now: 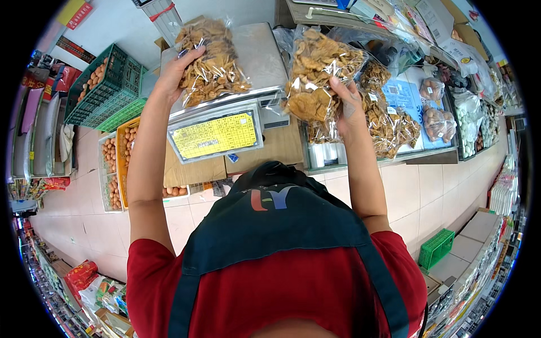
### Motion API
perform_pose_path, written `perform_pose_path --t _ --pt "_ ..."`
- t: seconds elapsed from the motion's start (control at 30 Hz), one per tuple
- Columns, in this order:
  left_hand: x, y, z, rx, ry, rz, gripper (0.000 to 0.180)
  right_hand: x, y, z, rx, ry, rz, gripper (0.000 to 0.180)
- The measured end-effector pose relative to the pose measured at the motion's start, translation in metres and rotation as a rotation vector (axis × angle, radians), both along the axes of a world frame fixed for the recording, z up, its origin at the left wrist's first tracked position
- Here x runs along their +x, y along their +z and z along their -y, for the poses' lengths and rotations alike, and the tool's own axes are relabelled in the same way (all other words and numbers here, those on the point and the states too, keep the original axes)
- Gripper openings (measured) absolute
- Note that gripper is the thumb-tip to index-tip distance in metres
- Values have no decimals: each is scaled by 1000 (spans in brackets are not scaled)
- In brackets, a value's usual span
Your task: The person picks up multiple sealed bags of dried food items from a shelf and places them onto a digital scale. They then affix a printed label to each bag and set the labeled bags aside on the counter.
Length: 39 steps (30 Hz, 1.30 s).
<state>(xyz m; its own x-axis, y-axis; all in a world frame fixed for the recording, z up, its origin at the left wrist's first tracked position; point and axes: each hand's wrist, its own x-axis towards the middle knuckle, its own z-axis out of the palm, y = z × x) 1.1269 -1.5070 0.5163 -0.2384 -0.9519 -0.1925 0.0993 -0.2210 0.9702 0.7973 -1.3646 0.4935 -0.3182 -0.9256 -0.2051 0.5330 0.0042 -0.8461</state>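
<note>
My left hand (179,74) is closed on the left side of a clear plastic bag of brown, wrinkled dried food (213,65), perhaps mushrooms. That bag is over the metal platform of a weighing scale (256,50); whether it rests there I cannot tell. My right hand (350,107) grips the right side of a second such bag (315,79), held up just right of the scale. On the scale's near side is a panel with a yellow printed sheet (215,137). More bags of the same dried food (389,127) lie right of my right hand.
Green crates (112,81) with eggs stand at the left, near an orange crate (120,163). Bagged round brown goods (439,125) lie on the right counter. A glass-edged shelf (360,25) crosses the far side. Behind on the right is a small green basket (437,249).
</note>
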Motion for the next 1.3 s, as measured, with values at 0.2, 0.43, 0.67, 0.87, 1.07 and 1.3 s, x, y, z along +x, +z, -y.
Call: perform_pose_path --t 0.2,0.43,0.67,0.87,1.07,1.3 --pt "12 -19 -6 -735 527 1101 94 12 9 24 -163 21 180 53" --pt "-105 0 -108 -339 -8 -229 81 73 22 34 -275 165 438 57" --pt "-46 29 -96 -392 -78 161 77 17 60 31 -494 -167 -1147 114" --pt "-45 42 -111 -341 -199 157 81 33 56 40 -339 806 -643 116" --pt "-39 35 -113 -348 64 235 63 56 44 24 -403 545 -603 115" --pt "-39 25 -109 -236 157 -109 58 64 39 20 -411 497 -519 115"
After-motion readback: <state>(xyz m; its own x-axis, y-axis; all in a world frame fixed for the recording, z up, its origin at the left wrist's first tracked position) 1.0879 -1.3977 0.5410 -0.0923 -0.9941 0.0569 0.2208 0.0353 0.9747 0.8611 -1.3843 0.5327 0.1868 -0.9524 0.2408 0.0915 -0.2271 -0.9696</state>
